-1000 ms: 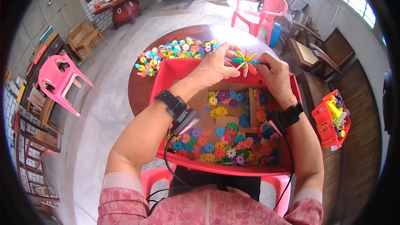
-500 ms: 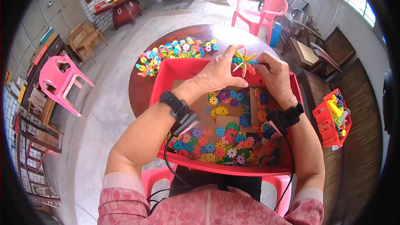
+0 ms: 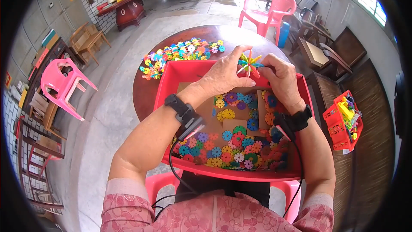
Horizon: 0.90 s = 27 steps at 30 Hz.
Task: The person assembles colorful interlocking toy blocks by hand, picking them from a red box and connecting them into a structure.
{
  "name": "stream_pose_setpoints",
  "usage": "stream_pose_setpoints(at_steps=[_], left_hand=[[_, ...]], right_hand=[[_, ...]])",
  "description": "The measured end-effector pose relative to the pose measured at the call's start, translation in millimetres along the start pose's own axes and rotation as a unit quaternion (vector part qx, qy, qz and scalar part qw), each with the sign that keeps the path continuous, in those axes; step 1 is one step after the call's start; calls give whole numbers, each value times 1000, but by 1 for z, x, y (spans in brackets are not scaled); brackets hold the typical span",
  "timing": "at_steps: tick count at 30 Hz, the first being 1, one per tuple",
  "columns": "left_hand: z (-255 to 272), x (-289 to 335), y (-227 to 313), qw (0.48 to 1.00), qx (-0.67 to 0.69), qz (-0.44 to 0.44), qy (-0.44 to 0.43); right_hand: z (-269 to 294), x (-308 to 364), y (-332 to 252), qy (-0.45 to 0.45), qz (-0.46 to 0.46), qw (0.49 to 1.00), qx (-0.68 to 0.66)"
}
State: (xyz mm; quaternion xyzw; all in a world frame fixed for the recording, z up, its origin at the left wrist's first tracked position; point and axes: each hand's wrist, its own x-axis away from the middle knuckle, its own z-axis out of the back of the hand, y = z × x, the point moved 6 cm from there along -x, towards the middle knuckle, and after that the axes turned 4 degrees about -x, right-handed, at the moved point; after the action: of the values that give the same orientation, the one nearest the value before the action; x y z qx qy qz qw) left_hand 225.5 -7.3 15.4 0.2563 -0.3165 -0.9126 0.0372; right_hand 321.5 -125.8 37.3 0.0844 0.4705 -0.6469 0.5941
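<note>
Both my hands hold a small cluster of joined snowflake discs, with yellow, orange, white, green and blue pieces sticking out in a star shape. My left hand grips its left side between thumb and fingers. On the other side, my right hand pinches a blue piece. They are above the far part of a red plastic box. Many loose snowflake discs of mixed colours lie inside it, around cardboard pieces. My forearms hide parts of the box.
The box rests on a round brown table. Behind it lies a large structure of joined discs. A red basket of toys sits on a wooden bench at the right. Pink chairs stand at the left and far right.
The cluster has turned a little and shifted slightly left and down. My right hand has tilted and its fingers have moved slightly; my left hand stays nearly in place.
</note>
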Motion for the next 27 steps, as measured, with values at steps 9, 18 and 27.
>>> stream_pose_setpoints(at_steps=[9, 18, 27], left_hand=[[2, 0, -1, 999, -5, 21, 26], [3, -1, -4, 991, 103, 72, 49], [4, -2, -7, 991, 108, 58, 57]], right_hand=[[0, -1, -1, 2, 6, 1000, 2], [-1, 0, 0, 0, -11, 1000, 8], [-1, 0, 4, -14, -10, 1000, 9]])
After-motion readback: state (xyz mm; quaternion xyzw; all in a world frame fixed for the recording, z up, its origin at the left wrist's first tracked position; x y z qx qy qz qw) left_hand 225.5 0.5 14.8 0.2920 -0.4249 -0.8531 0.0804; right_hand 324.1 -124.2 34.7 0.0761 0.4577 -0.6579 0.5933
